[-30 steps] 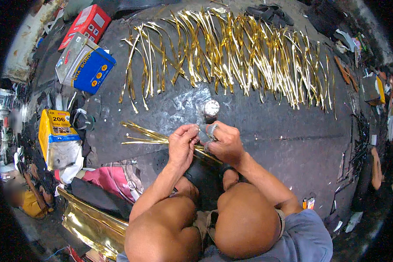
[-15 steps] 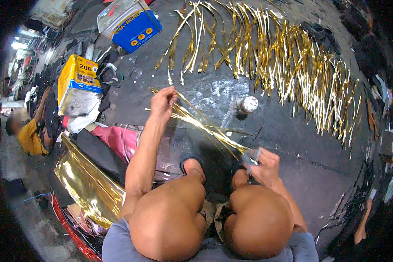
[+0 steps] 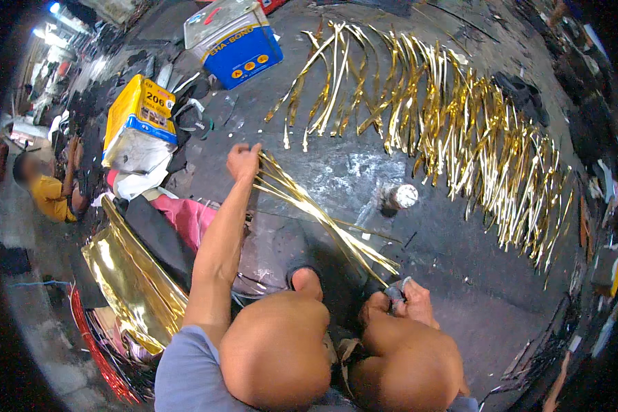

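Observation:
My left hand (image 3: 242, 163) is closed at the far end of a loose bundle of narrow shiny gold strips (image 3: 316, 206). From there the strips slant down to the right, crossing one another and fanning out slightly. My right hand (image 3: 417, 302) is low, beside my right foot and close to the strips' near ends. Its fingers are curled, with something grey (image 3: 395, 290) around or between them; what they grip is hidden. On the dark floor ahead, many more gold strips (image 3: 453, 123) lie spread in a wide row.
A small round container with a whitish top (image 3: 405, 196) stands past the strips. Left are a yellow tin (image 3: 141, 120), a blue tin (image 3: 244, 58), pink sheet material (image 3: 182, 218) and a gold foil sheet (image 3: 134, 281). A person in yellow (image 3: 48, 196) sits far left.
My left hand has shifted to the strips' far end, which stuck out past it before. My right hand has dropped lower, nearer my foot. The view has tilted slightly.

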